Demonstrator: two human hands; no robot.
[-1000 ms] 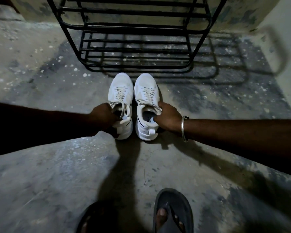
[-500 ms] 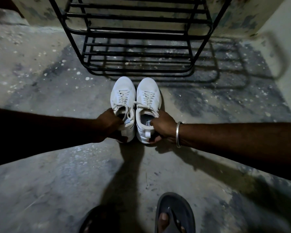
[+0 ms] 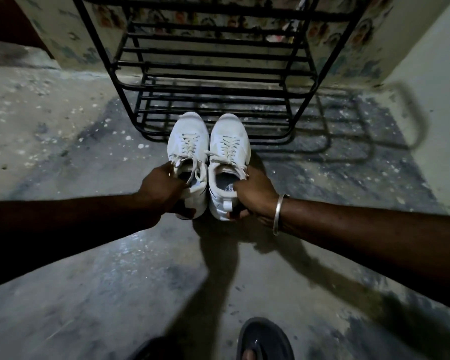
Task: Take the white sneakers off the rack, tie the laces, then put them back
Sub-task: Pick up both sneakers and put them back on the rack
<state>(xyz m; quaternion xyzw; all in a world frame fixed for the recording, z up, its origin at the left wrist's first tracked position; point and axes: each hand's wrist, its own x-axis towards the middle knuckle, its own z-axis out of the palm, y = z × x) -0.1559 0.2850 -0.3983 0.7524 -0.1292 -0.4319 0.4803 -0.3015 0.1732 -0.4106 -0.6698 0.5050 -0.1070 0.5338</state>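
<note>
Pair: we've got the left-side sneaker point(image 3: 189, 144) & right-side sneaker point(image 3: 230, 141) mid-frame, toes toward the rack point(image 3: 218, 66) at top centre.
L grip: left hand point(image 3: 164, 188) curled round the collar rim.
R grip: right hand point(image 3: 255, 193), fingers point(image 3: 238, 215) wrapped under the heel.
Laces point(image 3: 229, 149): threaded; knotted or not, we can't tell.
Handling: light, soft uppers, stiffer heel cup. We reckon collar/heel is the spot; held by laces they'd swing.
Floor point(image 3: 89, 268): soles touching or lifted, can't tell.
</note>
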